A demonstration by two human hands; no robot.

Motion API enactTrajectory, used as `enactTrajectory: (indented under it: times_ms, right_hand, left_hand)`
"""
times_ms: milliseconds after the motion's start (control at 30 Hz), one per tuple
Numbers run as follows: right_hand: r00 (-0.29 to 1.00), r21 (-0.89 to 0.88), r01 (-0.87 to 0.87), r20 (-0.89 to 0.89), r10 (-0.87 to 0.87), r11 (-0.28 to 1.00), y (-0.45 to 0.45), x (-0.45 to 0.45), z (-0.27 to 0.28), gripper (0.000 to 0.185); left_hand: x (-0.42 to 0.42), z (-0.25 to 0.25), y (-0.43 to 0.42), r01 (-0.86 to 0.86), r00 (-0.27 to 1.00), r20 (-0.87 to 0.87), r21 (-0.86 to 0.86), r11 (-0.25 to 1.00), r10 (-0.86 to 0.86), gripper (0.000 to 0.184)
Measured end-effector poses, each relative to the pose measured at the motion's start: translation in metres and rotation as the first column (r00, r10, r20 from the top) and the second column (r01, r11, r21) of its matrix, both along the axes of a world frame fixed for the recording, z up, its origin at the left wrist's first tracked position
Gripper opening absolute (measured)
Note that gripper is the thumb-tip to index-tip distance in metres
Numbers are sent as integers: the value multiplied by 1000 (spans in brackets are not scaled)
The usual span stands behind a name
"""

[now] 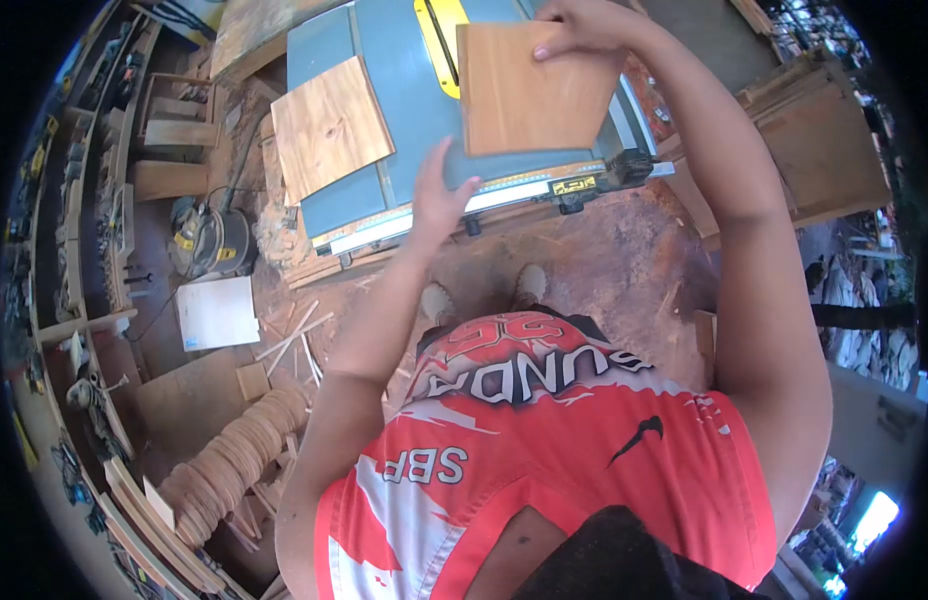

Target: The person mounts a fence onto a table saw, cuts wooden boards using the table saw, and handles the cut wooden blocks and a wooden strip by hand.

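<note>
My right hand [584,28] grips the far right edge of a square wooden board [539,95], thumb on its upper face. The board is over the right part of a grey table saw top [404,60], beside the yellow insert plate [441,45]. With fingers and thumb apart, my left hand [442,195] is held over the front edge of the saw, left of that board, holding nothing. A second wooden board [332,128] with a visible knot lies on the left part of the saw top.
Along the saw's front runs a rail with a black and yellow fence clamp [604,180]. A shop vacuum [216,238] stands on the floor at left, near thin offcut strips [302,335] and a row of round wooden discs [234,450]. Shelves line the left; wooden panels [824,140] lean at right.
</note>
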State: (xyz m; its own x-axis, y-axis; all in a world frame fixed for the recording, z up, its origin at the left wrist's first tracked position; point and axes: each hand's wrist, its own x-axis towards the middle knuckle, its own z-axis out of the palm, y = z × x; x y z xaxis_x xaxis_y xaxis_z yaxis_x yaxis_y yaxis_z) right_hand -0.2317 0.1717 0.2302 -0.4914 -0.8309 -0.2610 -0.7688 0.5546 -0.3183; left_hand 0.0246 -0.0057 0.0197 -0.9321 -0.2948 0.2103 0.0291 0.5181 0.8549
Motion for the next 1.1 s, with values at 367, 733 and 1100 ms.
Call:
enactTrajectory:
  times_ms: [367, 733, 1100]
  right_hand:
    - [871, -386, -48, -468, -151, 921, 69, 162, -156, 50]
    - [914, -268, 190, -303, -270, 944, 65, 143, -196, 68]
    - [928, -70, 329, -160, -336, 942, 47, 131, -185, 78]
  left_hand:
    - [43, -5, -58, 346, 938, 91, -179, 921, -334, 61]
    - [-42, -4, -32, 496, 868, 256, -469, 731, -425, 88]
    - [-56, -8, -37, 492, 870, 327, -535, 687, -369, 92]
